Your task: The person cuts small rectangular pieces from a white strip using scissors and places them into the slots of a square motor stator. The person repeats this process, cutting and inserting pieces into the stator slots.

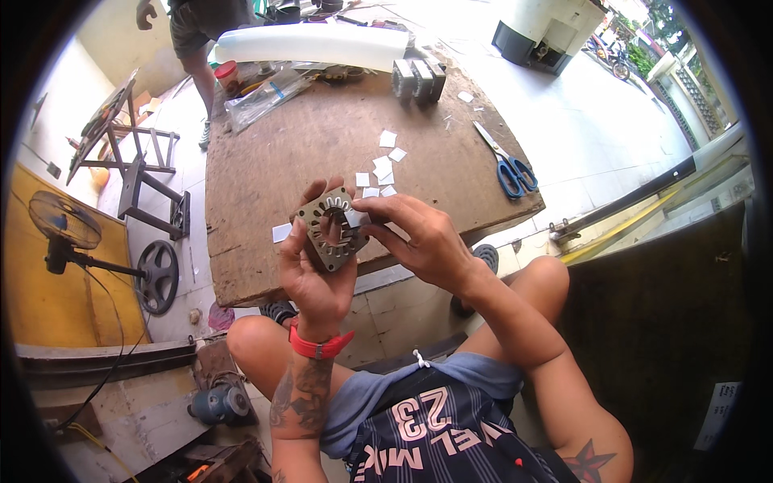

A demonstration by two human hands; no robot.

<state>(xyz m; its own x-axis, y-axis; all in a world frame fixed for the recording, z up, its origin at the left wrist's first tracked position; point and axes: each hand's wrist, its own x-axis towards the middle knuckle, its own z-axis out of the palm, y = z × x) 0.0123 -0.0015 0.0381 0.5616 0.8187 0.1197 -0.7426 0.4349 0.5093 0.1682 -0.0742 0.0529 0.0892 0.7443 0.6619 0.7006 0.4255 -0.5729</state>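
The left hand (316, 274) is closed around one grey, squarish slotted metal motor core with a round central bore (330, 229), held upright above the near edge of the table with the palm behind it and the fingertips over its top. The right hand (423, 241) pinches one small white paper slip (354, 218) between thumb and forefinger, pressed against the right side of the core's bore. One red wristband (320, 346) sits on the left wrist.

Beneath the hands lies one worn brown wooden tabletop (322, 137). One white paper strip (281, 233) lies on it just left of the core. Just beyond the core, about seven small white paper squares (383, 165) are scattered in a loose cluster. To the right, one pair of blue-handled scissors (506, 165) lies flat near the right edge. At the far side, three grey metal cores (418, 79) of like kind stand on edge side by side. Far left on the table are clear plastic bags (266, 97), and behind them one long white roll (314, 44).

On the floor at left stands one black fan (64, 225). One other person (197, 32) stands at the far left.
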